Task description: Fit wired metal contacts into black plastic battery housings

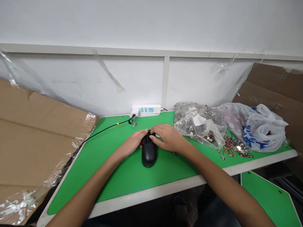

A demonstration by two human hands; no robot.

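Fingers (153, 130) of both hands curve closed over the upper end of a black computer mouse (149, 156), left hand (131, 142) and right hand (168, 137) holding it from either side. Mouse sits mid-way on a green work mat (118, 176); its gripped end is partly hidden. Clear plastic bag of metal parts (196, 121) lies beyond right hand.

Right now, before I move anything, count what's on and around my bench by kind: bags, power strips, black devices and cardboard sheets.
Plastic bags: 2 (clear bag of metal parts, white carrier bag with blue print)
Power strips: 1 (white power strip)
Black devices: 1 (black mouse-shaped device)
Cardboard sheets: 2 (left cardboard sheet, right cardboard sheet)
Total: 6
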